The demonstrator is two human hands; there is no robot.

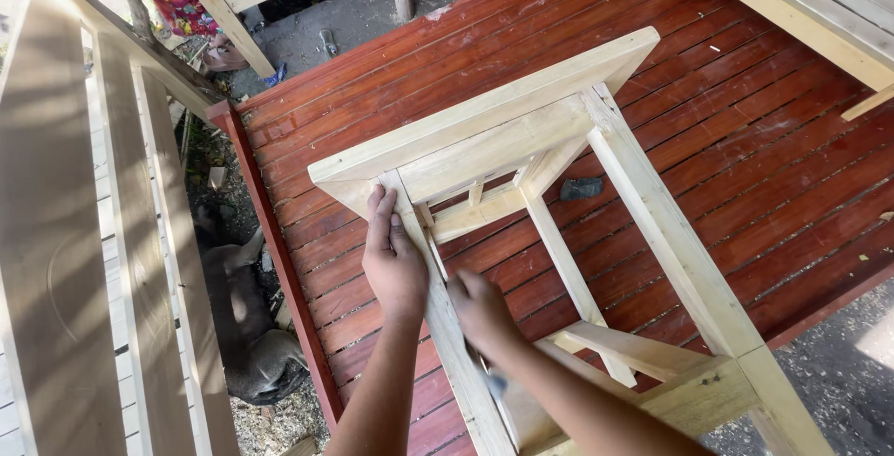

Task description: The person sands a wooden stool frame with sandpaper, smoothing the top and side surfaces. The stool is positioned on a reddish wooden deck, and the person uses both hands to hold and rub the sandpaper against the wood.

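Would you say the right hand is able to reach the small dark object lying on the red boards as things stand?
Probably yes, with a stretch. The right hand is on the pale wooden frame, and the dark object lies on the red boards inside it, between the legs; the gaps between those look open.

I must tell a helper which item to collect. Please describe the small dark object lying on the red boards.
On the red slatted wooden platform lies a pale unpainted wooden stool frame on its side. Between its legs lies a small dark grey lump, the only dark thing there.

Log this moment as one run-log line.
left hand: flat on leg of pale wooden table frame | right hand: blurred, on same leg | frame lies on red plank platform
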